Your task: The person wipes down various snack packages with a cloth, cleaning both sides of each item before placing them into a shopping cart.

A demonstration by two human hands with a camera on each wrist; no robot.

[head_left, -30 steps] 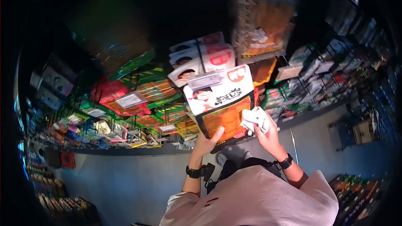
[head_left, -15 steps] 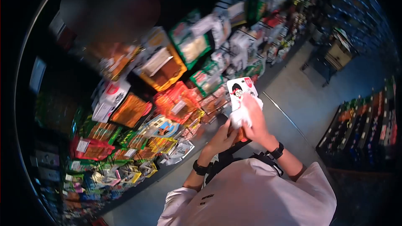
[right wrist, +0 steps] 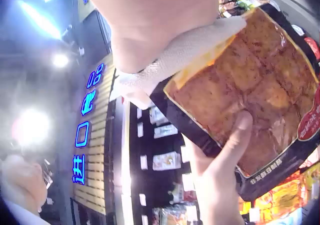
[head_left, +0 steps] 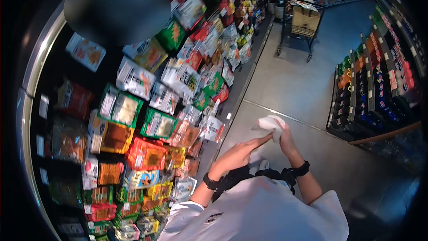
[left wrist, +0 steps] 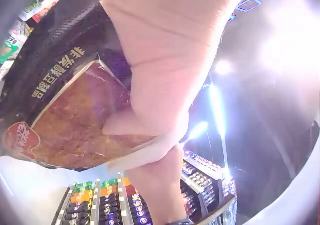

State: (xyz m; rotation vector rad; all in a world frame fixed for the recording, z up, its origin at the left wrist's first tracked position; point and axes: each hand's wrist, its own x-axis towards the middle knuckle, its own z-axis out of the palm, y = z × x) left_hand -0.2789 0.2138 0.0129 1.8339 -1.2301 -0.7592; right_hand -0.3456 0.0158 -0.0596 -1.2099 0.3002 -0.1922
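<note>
A flat black-edged pack of browned tofu pieces (left wrist: pixel 85 115) shows clearly in both wrist views. My left hand (head_left: pixel 236 155) grips it; in the right wrist view the thumb (right wrist: pixel 235 142) lies across its clear window. A white paper tissue (head_left: pixel 273 124) is held in my right hand (head_left: pixel 286 139). In the right wrist view this tissue (right wrist: pixel 187 47) lies along one edge of the pack, under the curled right hand (right wrist: pixel 155 27). From the head view the pack is mostly hidden behind the hands and tissue.
Racks of hanging food packs (head_left: pixel 147 154) line the left side, with a dark ledge (head_left: pixel 236 111) below. A shopping cart (head_left: pixel 301 27) carrying a cardboard box stands farther up the aisle. Shelves of bottled drinks (head_left: pixel 379 80) are on the right, beyond the grey floor (head_left: pixel 294 89).
The view has swung right, away from the rack and toward the aisle. The pack, first facing me in front of the rack, has turned nearly out of sight. The tissue stays in the right hand.
</note>
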